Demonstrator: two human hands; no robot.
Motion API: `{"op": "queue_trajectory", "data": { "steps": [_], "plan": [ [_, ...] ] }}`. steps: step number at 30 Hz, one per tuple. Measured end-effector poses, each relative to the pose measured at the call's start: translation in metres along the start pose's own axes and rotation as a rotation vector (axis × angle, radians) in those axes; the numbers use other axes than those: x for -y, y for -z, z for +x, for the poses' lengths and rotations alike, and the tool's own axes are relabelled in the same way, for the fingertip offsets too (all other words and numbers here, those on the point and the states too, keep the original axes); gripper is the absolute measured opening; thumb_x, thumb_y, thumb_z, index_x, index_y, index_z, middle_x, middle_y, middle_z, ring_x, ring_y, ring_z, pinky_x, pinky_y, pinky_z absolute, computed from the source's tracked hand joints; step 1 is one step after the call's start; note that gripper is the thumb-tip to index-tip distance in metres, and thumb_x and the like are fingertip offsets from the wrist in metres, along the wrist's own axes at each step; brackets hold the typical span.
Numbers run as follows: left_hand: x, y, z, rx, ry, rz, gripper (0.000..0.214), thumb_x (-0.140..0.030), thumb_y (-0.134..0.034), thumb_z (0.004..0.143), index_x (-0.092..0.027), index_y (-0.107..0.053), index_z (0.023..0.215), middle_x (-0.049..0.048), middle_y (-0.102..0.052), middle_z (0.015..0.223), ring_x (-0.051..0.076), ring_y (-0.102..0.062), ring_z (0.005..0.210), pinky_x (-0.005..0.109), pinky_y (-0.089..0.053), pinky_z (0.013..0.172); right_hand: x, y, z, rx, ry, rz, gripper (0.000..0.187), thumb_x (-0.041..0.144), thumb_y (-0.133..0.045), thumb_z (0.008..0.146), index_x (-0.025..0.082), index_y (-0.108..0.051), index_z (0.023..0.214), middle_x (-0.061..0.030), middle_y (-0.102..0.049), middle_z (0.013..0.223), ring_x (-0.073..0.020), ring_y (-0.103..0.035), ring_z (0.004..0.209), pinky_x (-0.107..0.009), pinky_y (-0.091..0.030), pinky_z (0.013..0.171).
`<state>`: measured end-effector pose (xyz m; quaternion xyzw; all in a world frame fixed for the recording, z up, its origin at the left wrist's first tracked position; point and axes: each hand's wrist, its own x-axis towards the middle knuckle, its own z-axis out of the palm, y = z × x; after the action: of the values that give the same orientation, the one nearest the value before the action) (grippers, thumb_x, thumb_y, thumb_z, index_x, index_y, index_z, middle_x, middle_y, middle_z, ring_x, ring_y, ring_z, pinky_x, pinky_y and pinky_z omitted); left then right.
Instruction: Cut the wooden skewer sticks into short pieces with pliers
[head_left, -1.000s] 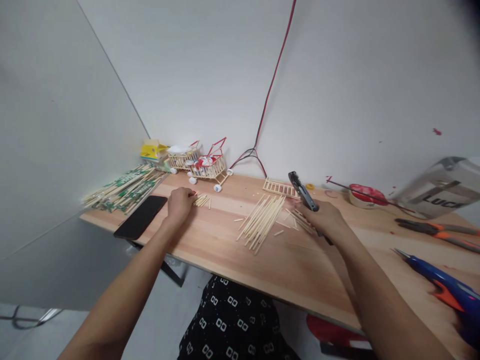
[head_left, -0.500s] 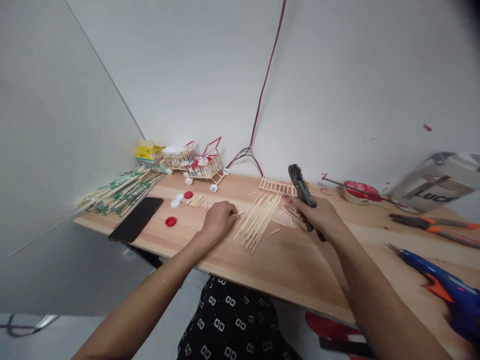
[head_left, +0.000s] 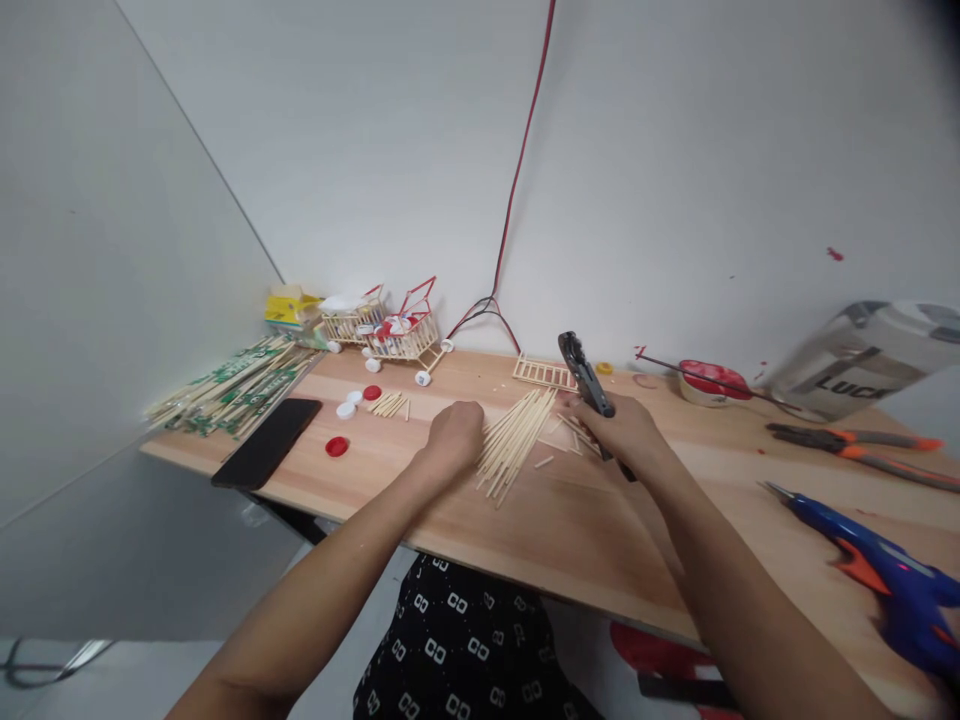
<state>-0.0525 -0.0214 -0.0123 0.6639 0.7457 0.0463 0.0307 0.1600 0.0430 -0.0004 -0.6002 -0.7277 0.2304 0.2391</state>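
Observation:
My left hand [head_left: 454, 440] is closed at the left edge of a fanned pile of thin wooden sticks [head_left: 516, 445]. Its fingertips are turned away, so whatever they pinch is hidden. In my right hand [head_left: 624, 432] is a dark pliers-like hand tool [head_left: 589, 375], gripped by its handles, with its head pointing up toward the wall. Under and beside that hand lie short cut stick pieces [head_left: 574, 430]. A small ladder-shaped stick frame [head_left: 545, 373] lies just behind the pile, its right end partly covered by the tool.
Left: a phone [head_left: 266, 443], bottle caps [head_left: 337, 446], short sticks [head_left: 388, 404], packaged sticks [head_left: 225, 390] and two miniature stick carts [head_left: 401, 335]. Right: a tub of red paint [head_left: 712, 382] with a rod across it, orange-handled pliers [head_left: 855, 440] and a blue glue gun [head_left: 855, 540].
My left hand has moved right, up against the stick pile, and its fingers have curled in more. My right hand still holds the tool. The whole view has shifted slightly.

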Motion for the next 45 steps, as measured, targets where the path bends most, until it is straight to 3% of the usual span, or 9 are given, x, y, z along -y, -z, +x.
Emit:
{"op": "queue_trajectory", "data": {
  "steps": [8, 13, 20, 25, 29, 35, 40, 43, 45],
  "plan": [
    [-0.007, -0.001, -0.009, -0.005, -0.016, 0.035, 0.032, -0.002, -0.045, 0.074, -0.006, -0.066, 0.099, 0.0211, -0.066, 0.091, 0.028, -0.064, 0.091, 0.034, -0.047, 0.077, -0.002, -0.005, 0.002, -0.006, 0.029, 0.011, 0.036, 0.049, -0.054, 0.076, 0.019, -0.07, 0.089, -0.0075, -0.069, 0.075, -0.0253, -0.063, 0.079, -0.029, -0.04, 0.065],
    [-0.001, -0.004, -0.007, -0.013, -0.031, -0.017, 0.026, -0.004, -0.047, 0.074, -0.007, -0.068, 0.088, 0.0207, -0.066, 0.085, 0.028, -0.064, 0.084, 0.032, -0.045, 0.07, -0.004, -0.006, 0.001, -0.013, 0.073, 0.034, 0.036, 0.049, -0.051, 0.079, 0.02, -0.07, 0.087, -0.0068, -0.069, 0.072, -0.025, -0.062, 0.074, -0.03, -0.04, 0.063],
    [0.019, 0.014, -0.012, -0.07, -0.081, -0.33, 0.015, -0.018, -0.052, 0.073, -0.013, -0.062, 0.063, 0.0048, -0.062, 0.063, 0.015, -0.055, 0.062, 0.024, -0.036, 0.057, 0.0, -0.007, -0.003, -0.105, 0.157, 0.182, 0.034, 0.043, -0.05, 0.08, 0.019, -0.068, 0.097, -0.0054, -0.069, 0.083, -0.0228, -0.061, 0.081, -0.03, -0.041, 0.07],
    [0.014, 0.026, -0.024, 0.195, -0.155, -0.886, 0.018, -0.028, -0.058, 0.074, -0.012, -0.06, 0.067, -0.0042, -0.048, 0.049, 0.007, -0.04, 0.045, 0.02, -0.026, 0.046, -0.001, -0.013, -0.006, -0.121, 0.173, 0.443, 0.036, 0.047, -0.054, 0.079, 0.016, -0.066, 0.093, -0.0017, -0.061, 0.067, -0.0171, -0.056, 0.063, -0.028, -0.042, 0.061],
    [0.008, 0.023, -0.027, 0.344, -0.144, -1.179, 0.016, -0.027, -0.063, 0.073, -0.011, -0.061, 0.071, -0.0036, -0.051, 0.051, 0.005, -0.04, 0.045, 0.019, -0.028, 0.046, 0.0, -0.015, -0.007, -0.159, 0.172, 0.66, 0.033, 0.048, -0.061, 0.076, 0.016, -0.063, 0.085, -0.0003, -0.057, 0.065, -0.015, -0.053, 0.061, -0.027, -0.044, 0.06],
    [0.003, 0.018, -0.024, 0.42, -0.138, -1.309, 0.016, -0.026, -0.066, 0.072, -0.011, -0.061, 0.07, -0.0031, -0.052, 0.053, 0.004, -0.043, 0.047, 0.018, -0.032, 0.049, 0.007, -0.014, -0.011, 0.024, 0.189, 1.065, 0.031, 0.044, -0.07, 0.07, 0.02, -0.058, 0.083, 0.001, -0.054, 0.068, -0.0138, -0.053, 0.062, -0.029, -0.048, 0.062],
    [-0.003, 0.014, -0.025, 0.461, -0.139, -1.307, 0.022, -0.032, -0.069, 0.069, -0.011, -0.062, 0.073, -0.002, -0.054, 0.055, 0.006, -0.046, 0.05, 0.019, -0.036, 0.051, 0.009, -0.014, -0.013, 0.04, 0.145, 1.129, 0.03, 0.041, -0.073, 0.067, 0.018, -0.056, 0.074, 0.0007, -0.054, 0.069, -0.0124, -0.052, 0.061, -0.027, -0.047, 0.06],
    [-0.006, 0.01, -0.025, 0.341, -0.139, -1.314, 0.023, -0.034, -0.068, 0.072, -0.012, -0.063, 0.075, -0.0009, -0.056, 0.058, 0.006, -0.047, 0.051, 0.019, -0.037, 0.051, 0.008, -0.013, -0.012, 0.039, 0.115, 1.169, 0.03, 0.04, -0.074, 0.066, 0.019, -0.057, 0.076, 0.0011, -0.055, 0.067, -0.0125, -0.052, 0.06, -0.027, -0.046, 0.058],
    [-0.008, 0.01, -0.024, 0.106, -0.177, -1.285, 0.02, -0.033, -0.066, 0.075, -0.013, -0.064, 0.077, 0.0018, -0.061, 0.065, 0.008, -0.051, 0.057, 0.02, -0.039, 0.054, 0.007, -0.011, -0.011, 0.091, 0.093, 1.23, 0.03, 0.039, -0.075, 0.066, 0.019, -0.056, 0.076, 0.0017, -0.054, 0.066, -0.0121, -0.052, 0.059, -0.026, -0.046, 0.058]
  ]
}}
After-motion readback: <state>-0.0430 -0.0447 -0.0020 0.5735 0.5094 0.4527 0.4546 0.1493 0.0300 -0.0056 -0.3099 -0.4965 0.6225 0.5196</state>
